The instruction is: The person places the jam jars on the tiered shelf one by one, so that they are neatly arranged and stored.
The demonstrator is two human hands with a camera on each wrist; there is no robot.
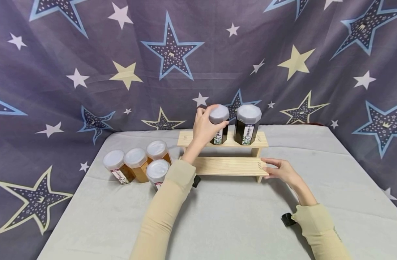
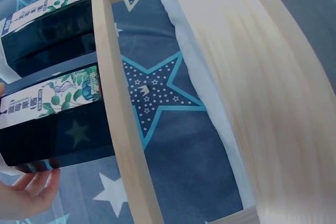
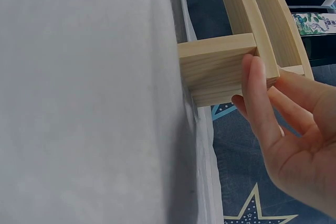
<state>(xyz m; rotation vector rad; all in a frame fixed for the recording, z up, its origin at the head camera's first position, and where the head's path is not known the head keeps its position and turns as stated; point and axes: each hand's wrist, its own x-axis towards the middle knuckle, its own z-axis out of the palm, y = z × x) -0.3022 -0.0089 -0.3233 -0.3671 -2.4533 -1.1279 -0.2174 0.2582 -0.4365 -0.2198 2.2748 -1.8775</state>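
My left hand grips a dark jam jar around its pale lid, thumb on the near side. That jar stands upright at the upper step of a two-step wooden shelf. Beside it on the right, apart by a small gap, is a second dark jar. In the left wrist view, the held jar's leafy label faces out and its base is at the upper board. My right hand holds the right end of the lower board, fingers at its corner in the right wrist view.
To the left of the shelf, several amber jars with pale lids stand close together on the grey cloth-covered table. One is partly hidden by the left sleeve. A star-patterned curtain hangs behind.
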